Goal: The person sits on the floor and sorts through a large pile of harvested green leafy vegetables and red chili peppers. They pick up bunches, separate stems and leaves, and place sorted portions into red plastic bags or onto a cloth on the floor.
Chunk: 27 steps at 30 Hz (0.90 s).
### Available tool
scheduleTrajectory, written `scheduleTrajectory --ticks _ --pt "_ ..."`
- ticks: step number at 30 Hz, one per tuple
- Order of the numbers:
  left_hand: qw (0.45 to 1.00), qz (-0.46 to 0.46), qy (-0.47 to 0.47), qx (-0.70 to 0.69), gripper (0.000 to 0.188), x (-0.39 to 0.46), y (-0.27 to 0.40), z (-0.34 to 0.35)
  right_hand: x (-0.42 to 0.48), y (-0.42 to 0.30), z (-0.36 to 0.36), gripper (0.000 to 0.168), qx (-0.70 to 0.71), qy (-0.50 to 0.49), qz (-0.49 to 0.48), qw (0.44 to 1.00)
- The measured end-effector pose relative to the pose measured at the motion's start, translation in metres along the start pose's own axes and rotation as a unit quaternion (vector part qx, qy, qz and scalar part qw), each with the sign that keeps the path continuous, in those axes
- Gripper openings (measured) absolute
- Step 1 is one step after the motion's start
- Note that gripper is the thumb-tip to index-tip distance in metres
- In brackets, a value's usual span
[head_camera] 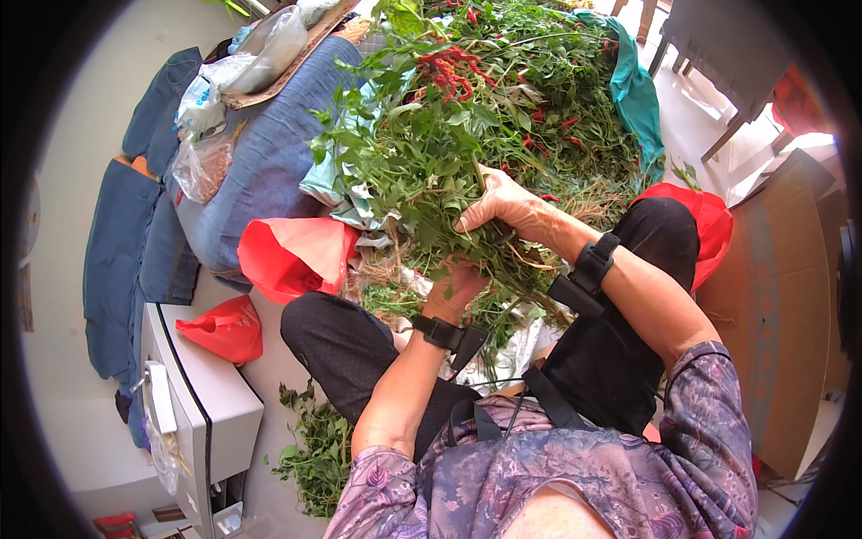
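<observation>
A leafy chili pepper plant point(424, 155) is held up before me, with shrivelled red chilies point(450, 71) near its top. My right hand point(502, 202) grips its stems, the thumb pressed over the leaves. Below it, my left hand point(459, 286) reaches in under the foliage; leaves hide its fingers, so its hold is unclear. Beyond both hands lies a large heap of chili plants point(559, 114) with red pods scattered through it, on teal cloth point(633, 87). Loose green sprigs point(498, 316) and dry roots lie between my knees on white sheeting.
Red fabric bags stand by my left knee point(296, 259), on a grey cabinet point(229, 330), and behind my right knee point(707, 222). A blue sofa point(269, 141) holds plastic bags point(202, 104). Cut greens point(313, 458) lie on the floor at left; a cardboard box point(774, 316) stands at right.
</observation>
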State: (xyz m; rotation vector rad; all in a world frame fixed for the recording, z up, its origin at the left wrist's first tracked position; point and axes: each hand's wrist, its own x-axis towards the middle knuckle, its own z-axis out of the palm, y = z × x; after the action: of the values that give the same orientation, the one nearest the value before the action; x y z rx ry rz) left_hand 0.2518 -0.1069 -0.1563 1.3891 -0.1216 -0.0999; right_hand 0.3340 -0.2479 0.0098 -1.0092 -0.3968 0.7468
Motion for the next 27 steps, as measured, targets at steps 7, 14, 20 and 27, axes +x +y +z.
scheduleTrajectory --ticks 7,14,20,27 --pt "0.880 0.129 -0.021 0.456 0.038 -0.002 0.028 0.019 0.002 0.008 -0.002 0.070 -0.070 -0.004 -0.025 0.997" --pt "0.959 -0.198 0.112 -0.169 0.034 -0.003 0.076 0.040 0.005 0.014 -0.001 0.054 -0.101 0.041 -0.095 0.990" --pt "0.896 -0.276 -0.046 0.345 0.031 -0.009 0.144 0.010 0.003 0.014 -0.003 0.059 -0.135 0.066 -0.131 0.980" --pt "0.907 0.097 0.215 0.350 0.031 -0.026 0.240 -0.002 0.004 0.024 -0.004 0.068 -0.253 0.068 -0.139 0.955"
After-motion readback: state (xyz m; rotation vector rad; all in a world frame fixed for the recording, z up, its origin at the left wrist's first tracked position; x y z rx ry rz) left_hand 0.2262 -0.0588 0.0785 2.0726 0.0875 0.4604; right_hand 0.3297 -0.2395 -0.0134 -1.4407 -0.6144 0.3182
